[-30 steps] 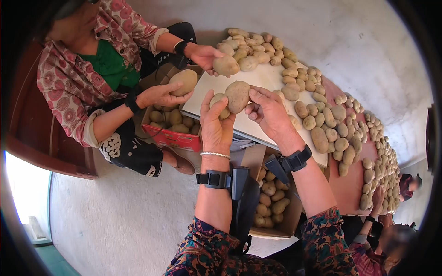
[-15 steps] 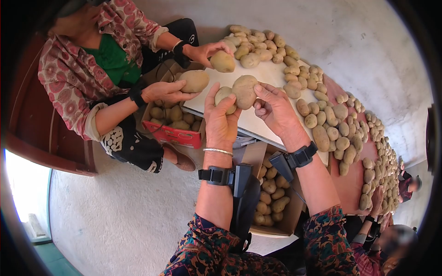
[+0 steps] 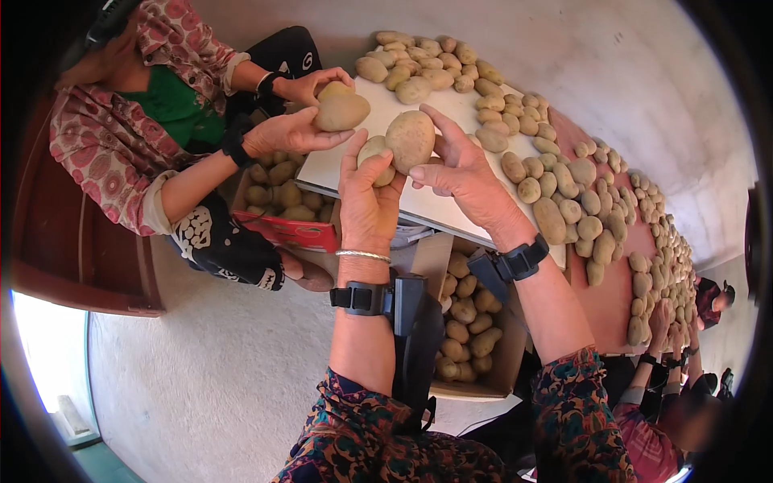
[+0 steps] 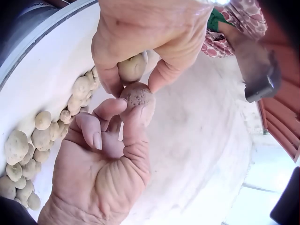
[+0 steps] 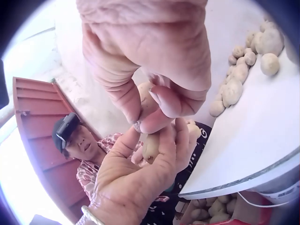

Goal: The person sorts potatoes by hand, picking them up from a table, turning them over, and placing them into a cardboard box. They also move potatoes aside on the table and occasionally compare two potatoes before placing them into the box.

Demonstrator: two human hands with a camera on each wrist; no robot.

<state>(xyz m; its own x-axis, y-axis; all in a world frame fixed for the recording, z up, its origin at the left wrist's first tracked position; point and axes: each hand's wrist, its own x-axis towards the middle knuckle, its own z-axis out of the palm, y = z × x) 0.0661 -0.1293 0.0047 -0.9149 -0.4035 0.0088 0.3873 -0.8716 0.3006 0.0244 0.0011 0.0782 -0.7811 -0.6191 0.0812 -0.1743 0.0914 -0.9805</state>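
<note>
In the head view my left hand (image 3: 372,205) grips a smaller potato (image 3: 374,159) between thumb and fingers. Right beside it, my right hand (image 3: 467,177) pinches a larger oval potato (image 3: 411,138) by its edge, thumb below and index finger above. The two potatoes overlap in this view, above the white tabletop. From the left wrist, the larger potato (image 4: 140,99) shows a speckled end, with the smaller potato (image 4: 132,68) behind it. The right wrist view has my fingers partly hiding the larger potato (image 5: 148,101), above the smaller potato (image 5: 151,147).
Many potatoes (image 3: 564,209) are spread along the white tabletop (image 3: 459,211) and a red surface (image 3: 604,322). Below stand a cardboard box (image 3: 503,366) and a red box (image 3: 302,235), both holding potatoes. Opposite, a person (image 3: 173,137) holds two potatoes (image 3: 342,112). More people sit at lower right.
My right hand has changed its hold on the larger potato, spreading thumb and index finger along its edge. The other person has brought two potatoes together. The whole view has shifted slightly.
</note>
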